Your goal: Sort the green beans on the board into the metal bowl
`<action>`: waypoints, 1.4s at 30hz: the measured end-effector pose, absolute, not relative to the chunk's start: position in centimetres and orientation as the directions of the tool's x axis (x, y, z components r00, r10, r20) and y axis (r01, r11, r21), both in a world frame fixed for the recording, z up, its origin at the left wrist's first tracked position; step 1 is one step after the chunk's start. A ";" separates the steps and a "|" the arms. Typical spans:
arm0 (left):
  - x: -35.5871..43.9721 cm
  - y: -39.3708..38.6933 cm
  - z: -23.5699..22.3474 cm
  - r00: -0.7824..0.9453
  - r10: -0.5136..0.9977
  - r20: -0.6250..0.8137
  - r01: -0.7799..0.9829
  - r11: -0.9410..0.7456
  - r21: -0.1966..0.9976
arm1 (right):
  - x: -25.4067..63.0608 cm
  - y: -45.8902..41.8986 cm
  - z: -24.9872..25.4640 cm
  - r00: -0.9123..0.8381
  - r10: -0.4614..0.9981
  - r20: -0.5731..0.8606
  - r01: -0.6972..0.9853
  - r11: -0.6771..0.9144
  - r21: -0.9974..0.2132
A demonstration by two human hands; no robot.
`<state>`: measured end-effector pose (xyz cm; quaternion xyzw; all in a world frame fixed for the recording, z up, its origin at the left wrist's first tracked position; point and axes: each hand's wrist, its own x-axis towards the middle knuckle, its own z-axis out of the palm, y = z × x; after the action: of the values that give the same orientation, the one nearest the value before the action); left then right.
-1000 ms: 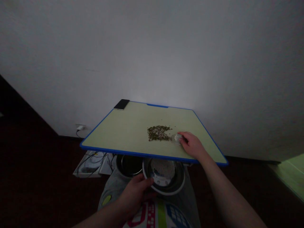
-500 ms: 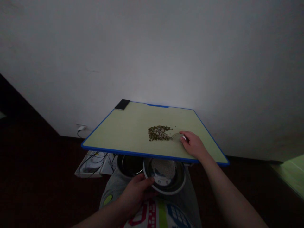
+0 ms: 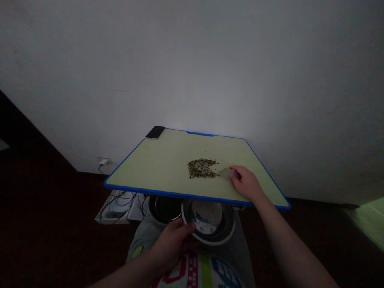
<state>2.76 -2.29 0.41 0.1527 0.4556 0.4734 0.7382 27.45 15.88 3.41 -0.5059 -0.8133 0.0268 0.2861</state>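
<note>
My left hand (image 3: pixel 177 236) grips the left rim of a metal bowl (image 3: pixel 223 236), thumb over the edge. Pale grains (image 3: pixel 210 210) lie in that bowl, tilted below the table's front edge. My right hand (image 3: pixel 244 182) rests over the right part of the pale folding table (image 3: pixel 162 172), its fingers closed on a clear, curved object (image 3: pixel 225 172) whose exact kind I cannot make out. Just left of that object lies a spread patch of small greenish-brown beans or seeds (image 3: pixel 201 168), notched on its right side.
A second metal bowl (image 3: pixel 166 218) stands left of the held one, partly under the table edge. A dark phone (image 3: pixel 155 132) lies at the back left corner. Cables sit in a white box (image 3: pixel 115 216) below; a plug (image 3: pixel 103 161) is in the wall.
My right hand with the clear object has shifted very slightly right, its wrist turned a little. The patch of beans and the left hand on the bowl look about the same.
</note>
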 end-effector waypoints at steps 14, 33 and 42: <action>2.7 -2.4 -0.3 0.163 0.843 -0.512 -0.553 0.508 0.660 | 27.3 16.2 3.5 -0.356 0.826 0.436 0.791 0.515 -0.330; 2.7 -2.3 -0.3 0.151 0.847 -0.510 -0.566 0.497 0.657 | 27.5 15.9 3.6 -0.324 0.842 0.432 0.807 0.484 -0.339; 2.8 -2.5 0.2 0.151 0.836 -0.528 -0.556 0.513 0.654 | 27.4 15.9 3.5 -0.355 0.830 0.430 0.790 0.512 -0.336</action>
<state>2.76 -2.46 0.20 0.1546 0.4528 0.4687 0.7426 27.40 15.94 3.51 -0.4925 -0.8225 0.0354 0.2824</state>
